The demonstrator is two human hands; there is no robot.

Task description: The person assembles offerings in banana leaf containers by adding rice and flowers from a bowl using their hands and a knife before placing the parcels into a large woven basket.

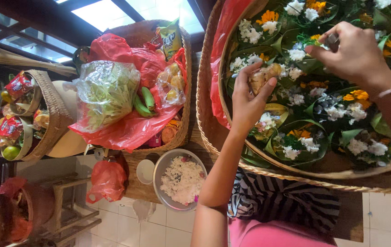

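so the rice bowl [180, 179] sits left of the big flower tray [213, 132], with the bag-stuffed basket [184, 123] behind it

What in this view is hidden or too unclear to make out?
- Right hand: the small dark thing it pinches is mostly covered by fingers.
- Left hand: the pale lump it holds is blurred.
- Flower tray: cut off by the top and right edges.
- Red bag: its contents are hidden by plastic.

White and orange flowers [355, 110] sit in green leaf cups [296, 142] on a tan woven tray [204, 114]. A red plastic bag [126, 128] holds green bananas [145, 103]. A grey bowl [159, 171] holds white rice [182, 179]. A black-and-white striped cloth [287, 201] lies over pink fabric [268, 233].
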